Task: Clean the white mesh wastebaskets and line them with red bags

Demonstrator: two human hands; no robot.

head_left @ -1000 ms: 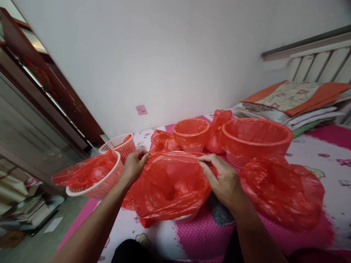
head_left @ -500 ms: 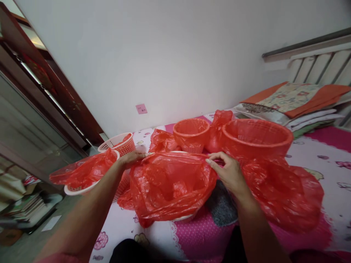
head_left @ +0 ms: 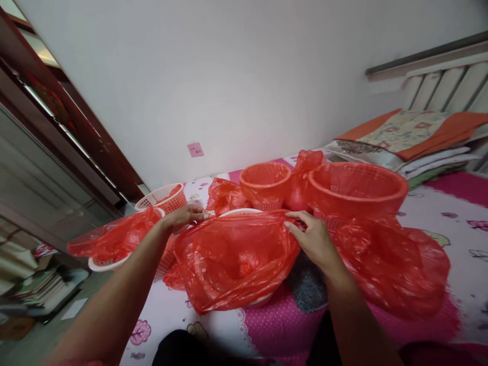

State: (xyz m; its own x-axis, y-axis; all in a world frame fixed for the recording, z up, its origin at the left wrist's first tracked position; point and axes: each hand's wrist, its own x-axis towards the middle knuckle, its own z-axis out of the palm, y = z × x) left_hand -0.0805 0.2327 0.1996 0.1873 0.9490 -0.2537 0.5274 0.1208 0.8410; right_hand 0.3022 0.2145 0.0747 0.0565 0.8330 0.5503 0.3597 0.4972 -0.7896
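Left fingers (head_left: 196, 209), right fingers (head_left: 299, 215) — pinching red bag (head_left: 236, 246), basket (head_left: 241, 210) beneath

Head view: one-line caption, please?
Left hand and right hand hold a red plastic bag by its far edge over a white-rimmed basket.

- Patterned bedsheet (head_left: 217, 335) bears, relative to grip:
- Below: bag-draped basket (head_left: 243, 211).
- Left: two pale baskets (head_left: 166, 262).
- Beyond: two red-lined baskets (head_left: 266, 192).
- Right: red plastic bag (head_left: 392, 274), grey item (head_left: 307, 285) nearer.

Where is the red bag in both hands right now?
Lower centre of the head view: the bag spreads between the left hand and right hand, over a white-rimmed basket.
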